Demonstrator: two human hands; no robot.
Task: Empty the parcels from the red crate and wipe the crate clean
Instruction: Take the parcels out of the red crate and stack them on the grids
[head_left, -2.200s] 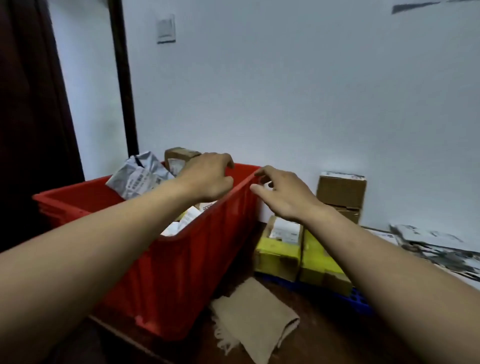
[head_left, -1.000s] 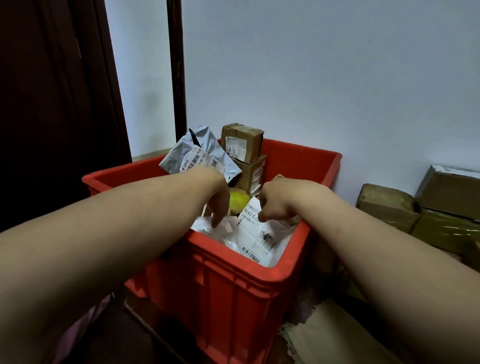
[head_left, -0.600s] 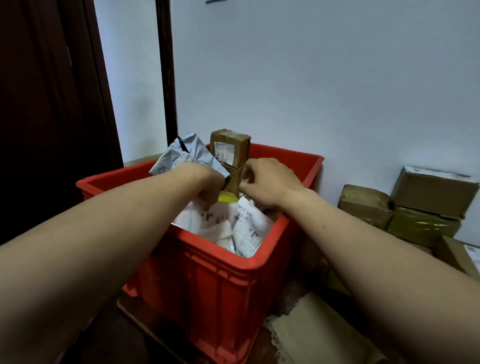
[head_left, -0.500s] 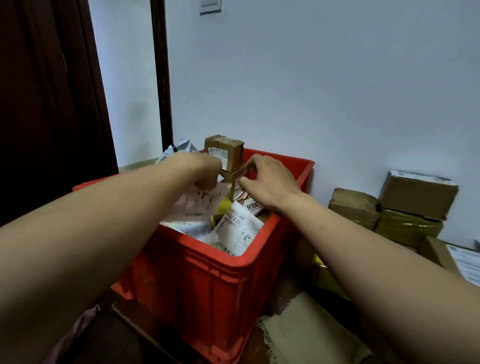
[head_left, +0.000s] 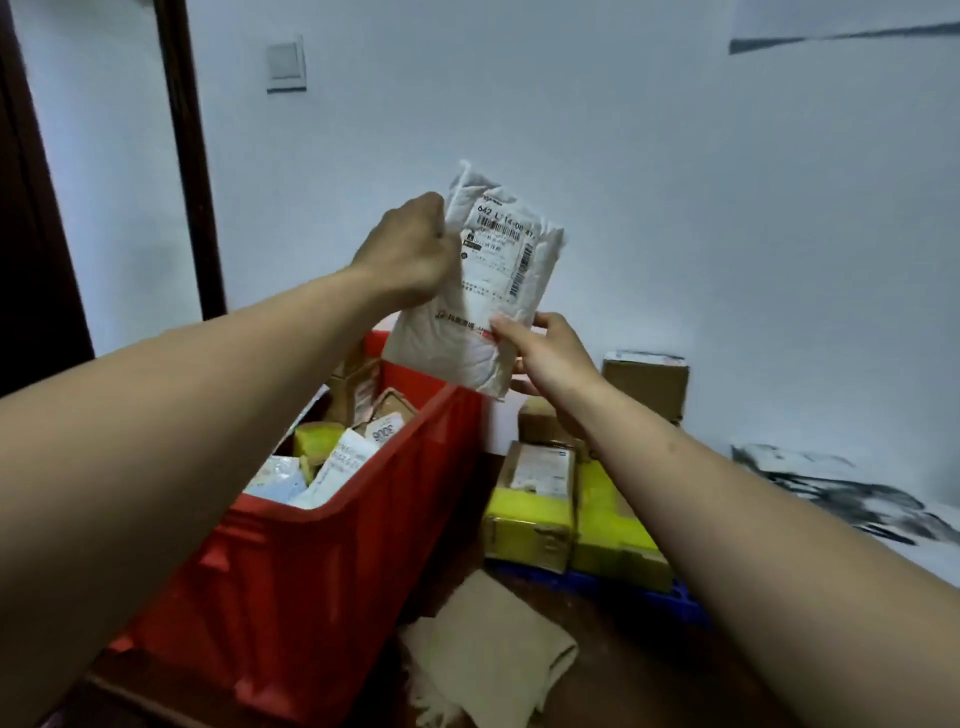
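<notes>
1. Nearest, a tan cloth (head_left: 488, 654) lies crumpled on the dark counter (head_left: 613, 675) just beside the red crate (head_left: 332, 582); it looks like the wiping rag, untouched so far.
2. The crate stands left of it and holds plenty yet: a yellow parcel (head_left: 317, 441), white labelled bags (head_left: 343, 462) and brown boxes (head_left: 358, 389) at its far end.
3. To the right, well clear of the crate, a pile of parcels (head_left: 540, 499) in yellow and brown wrapping rests by the wall.
4. Above the crate's far corner, a white padded mailer (head_left: 483, 291) is held up in the air. The left hand (head_left: 410, 249) is closed around its upper left edge; the right hand (head_left: 545, 348) pinches its lower right edge between thumb and fingers.
5. The step in hand, as I judge it, is emptying: one parcel lifted out, many left, wiping not yet begun.
6. The next move calls for carrying the mailer rightward and setting it on or beside the pile. It is soft and light, so it may slide off the stacked boxes.
</notes>
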